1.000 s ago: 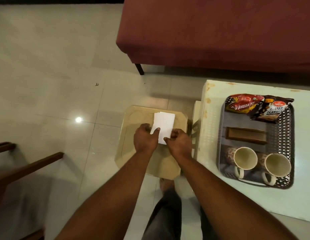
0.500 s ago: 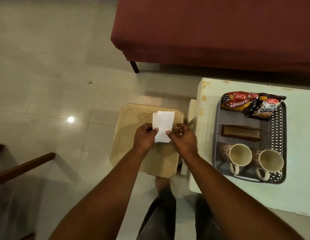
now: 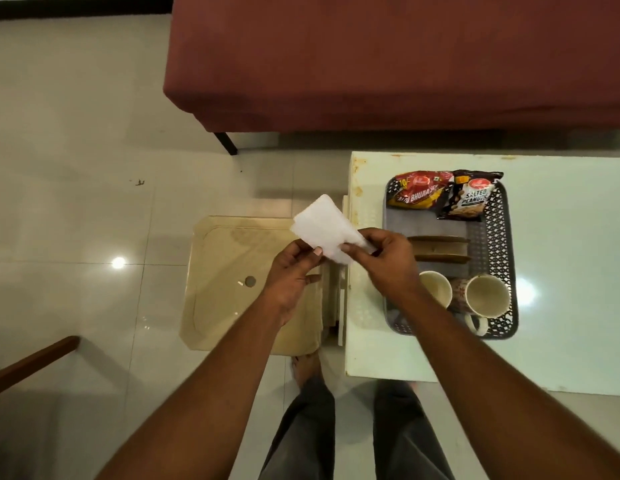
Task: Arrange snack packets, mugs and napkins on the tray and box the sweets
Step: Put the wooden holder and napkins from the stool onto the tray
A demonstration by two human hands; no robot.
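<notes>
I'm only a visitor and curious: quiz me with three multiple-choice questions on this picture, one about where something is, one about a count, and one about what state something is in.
1. Where do the snack packets lie?
A) at the tray's far end
B) at its near end
C) outside it

2. How many mugs stand in the tray?
A) one
B) two
C) four

3. The white napkin is:
A) flat in the tray
B) pinched by the left hand and the right hand
C) tucked in a mug

Answers:
1 A, both packets lie by the far rim.
2 B, two mugs sit side by side at the near end.
3 B, a thumb of each hand presses on it, and it is held up short of the tray.
</notes>
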